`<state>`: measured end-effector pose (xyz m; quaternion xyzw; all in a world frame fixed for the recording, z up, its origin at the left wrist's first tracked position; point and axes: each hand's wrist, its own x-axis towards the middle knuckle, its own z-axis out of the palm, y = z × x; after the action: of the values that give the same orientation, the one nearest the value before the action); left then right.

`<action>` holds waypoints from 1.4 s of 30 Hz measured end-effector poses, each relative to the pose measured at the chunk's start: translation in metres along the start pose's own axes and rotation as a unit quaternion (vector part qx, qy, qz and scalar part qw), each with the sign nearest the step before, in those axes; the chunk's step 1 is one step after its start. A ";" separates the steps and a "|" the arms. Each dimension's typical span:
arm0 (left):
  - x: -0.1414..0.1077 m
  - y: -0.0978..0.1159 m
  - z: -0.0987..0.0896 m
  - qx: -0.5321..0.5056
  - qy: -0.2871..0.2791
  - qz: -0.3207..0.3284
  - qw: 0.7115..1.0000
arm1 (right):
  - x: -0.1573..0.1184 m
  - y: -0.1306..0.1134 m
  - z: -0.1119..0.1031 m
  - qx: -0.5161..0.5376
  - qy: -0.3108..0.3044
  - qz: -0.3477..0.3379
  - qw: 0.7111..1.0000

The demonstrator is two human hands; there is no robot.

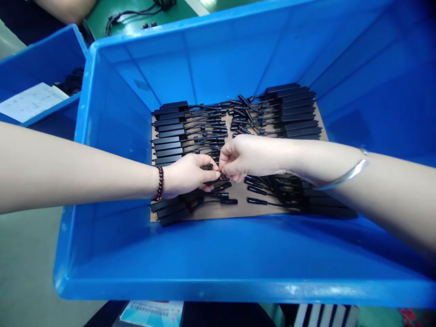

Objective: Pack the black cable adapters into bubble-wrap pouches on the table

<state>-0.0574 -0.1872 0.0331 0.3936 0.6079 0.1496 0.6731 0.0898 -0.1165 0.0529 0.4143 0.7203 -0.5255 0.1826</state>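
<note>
In the middle of the blue bin, my left hand point(190, 175) and my right hand point(241, 159) meet with their fingertips pinched together. A small red piece point(222, 175) shows between the fingertips, thin and partly covered. My left fingers close round a black cable connector, mostly hidden by the hand. Below and around them lie black rectangular adapters point(168, 152) with short cables, in a left and a right row. Their cable ends point(228, 201) point inward to the middle. Some connectors in the far rows carry red bits at their tips.
The tall walls of the blue bin point(225, 261) surround both hands; brown cardboard point(238, 210) lines its floor. At the left stands another blue bin point(44, 56) with a paper sheet point(34, 102). A person's arm point(66, 7) and black cables point(131, 16) are at the far left.
</note>
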 end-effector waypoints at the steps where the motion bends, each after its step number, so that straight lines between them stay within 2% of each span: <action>1: 0.000 0.000 0.000 -0.004 -0.003 -0.002 1.000 | 0.000 -0.001 0.000 -0.004 -0.003 0.003 1.000; 13: -0.001 -0.002 -0.001 -0.003 -0.021 -0.015 1.000 | 0.007 0.008 0.004 0.028 -0.025 -0.011 0.999; 19: -0.001 0.000 -0.003 0.036 0.006 0.021 0.999 | 0.002 0.008 -0.008 0.016 0.033 0.009 0.999; 27: 0.002 -0.002 -0.003 0.034 0.005 -0.009 0.999 | 0.001 0.006 -0.009 0.061 0.057 -0.001 0.997; 32: 0.003 -0.004 -0.001 -0.023 0.012 0.000 1.000 | 0.002 0.003 -0.006 0.078 0.071 -0.023 0.994; 35: 0.004 -0.004 0.001 -0.015 0.013 0.003 1.000 | 0.004 0.003 -0.004 0.066 0.078 -0.044 0.994; 39: 0.005 -0.004 0.000 -0.007 0.014 0.004 1.000 | 0.005 0.004 -0.002 0.018 0.110 -0.091 0.990; 42: 0.006 -0.006 -0.001 -0.019 0.022 0.011 1.000 | 0.006 0.005 -0.002 -0.021 0.135 -0.102 0.985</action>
<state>-0.0588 -0.1865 0.0243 0.3840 0.6150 0.1771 0.6655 0.0902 -0.1118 0.0467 0.4013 0.7881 -0.4652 0.0379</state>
